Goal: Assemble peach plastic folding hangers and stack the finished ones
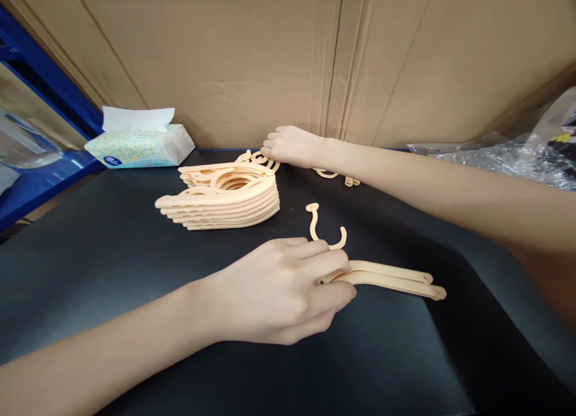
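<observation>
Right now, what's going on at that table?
A person's left hand has its fingers around one end of the curved strips on the black table; a loose hook lies just beyond. The right hand is at small parts by the back edge, past the stack of hanger pieces; its grip can't be made out.

open black tabletop point(360, 362) runs right along the person's side, below the left hand point(288, 290), so there's room to slide by. another lane lies between the left forearm point(135, 338) and the pale stack point(229, 203), but look, a loose hook point(313, 223) juts in at its right end, pale strips point(396, 281) near it. the right forearm point(427, 179) bars the way toward the back, a tissue pack point(139, 144) plugs the far left, and cardboard point(216, 38) walls off everything behind!
</observation>
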### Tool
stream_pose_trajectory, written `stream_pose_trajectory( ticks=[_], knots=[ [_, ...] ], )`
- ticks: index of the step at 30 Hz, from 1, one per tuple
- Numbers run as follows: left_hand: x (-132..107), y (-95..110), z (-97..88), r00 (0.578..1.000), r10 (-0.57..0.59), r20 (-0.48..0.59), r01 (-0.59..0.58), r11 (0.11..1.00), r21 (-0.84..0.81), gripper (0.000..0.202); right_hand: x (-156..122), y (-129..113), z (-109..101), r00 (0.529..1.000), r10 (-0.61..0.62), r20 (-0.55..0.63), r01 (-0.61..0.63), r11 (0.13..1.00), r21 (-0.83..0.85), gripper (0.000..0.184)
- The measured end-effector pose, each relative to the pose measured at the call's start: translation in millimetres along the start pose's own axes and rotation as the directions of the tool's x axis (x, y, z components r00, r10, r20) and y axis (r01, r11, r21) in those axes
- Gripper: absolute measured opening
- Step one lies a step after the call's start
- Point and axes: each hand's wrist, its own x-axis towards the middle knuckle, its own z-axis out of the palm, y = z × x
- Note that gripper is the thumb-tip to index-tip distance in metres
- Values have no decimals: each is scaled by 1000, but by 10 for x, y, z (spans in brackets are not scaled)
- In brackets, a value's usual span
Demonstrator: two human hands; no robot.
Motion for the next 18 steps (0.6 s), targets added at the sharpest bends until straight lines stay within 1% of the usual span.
stream_pose_trajectory(
  ticks=[8,18],
  knots=[
    [0,-2,-6,1000,6,-5,-6,1000,-15,22,-145,48,42,1000,-13,-6,13,1000,-14,35],
    [1,10,0,1000,-5,1,5,1000,-10,21,-187,117,93,999,-29,-41,28,999,-27,33]
  ],
)
